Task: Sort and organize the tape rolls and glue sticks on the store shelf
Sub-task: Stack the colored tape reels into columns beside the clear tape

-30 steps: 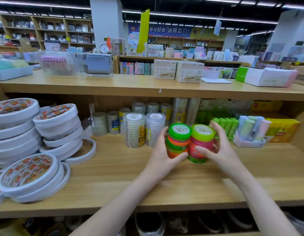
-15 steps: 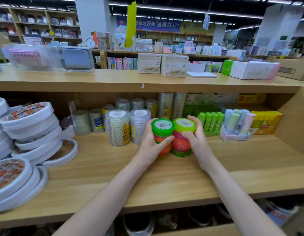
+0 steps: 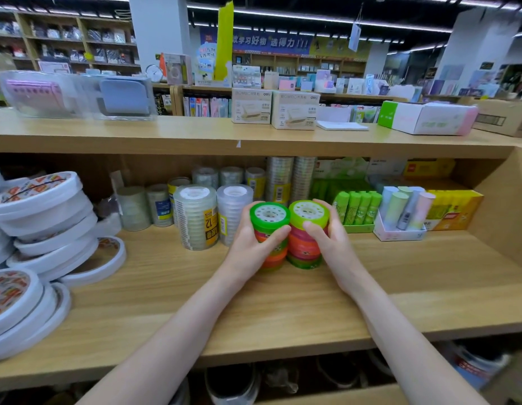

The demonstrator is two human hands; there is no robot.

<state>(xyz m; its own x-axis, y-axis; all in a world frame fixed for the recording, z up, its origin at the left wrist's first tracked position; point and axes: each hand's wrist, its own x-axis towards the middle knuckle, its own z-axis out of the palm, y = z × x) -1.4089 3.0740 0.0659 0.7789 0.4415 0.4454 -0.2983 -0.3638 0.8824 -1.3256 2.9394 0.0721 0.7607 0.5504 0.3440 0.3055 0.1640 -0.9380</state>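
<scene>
Left hand (image 3: 254, 244) and right hand (image 3: 327, 241) each wrap curled fingers around a coloured tape stack (image 3: 308, 229), mid-shelf beside the green glue sticks (image 3: 357, 207). The white tape rolls (image 3: 49, 229) far left lie toppled, unsorted.

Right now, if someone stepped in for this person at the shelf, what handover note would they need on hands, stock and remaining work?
Left hand: wrapped around the left coloured tape stack.
Right hand: wrapped around the right coloured tape stack.
Both stacks stand upright, side by side on the middle shelf, between the clear tape packs and the green glue sticks.
Done: the coloured rolls are stacked in two columns.
Left: probably setting them back in line; the white tape rolls on the left lean and spill unevenly.
</scene>
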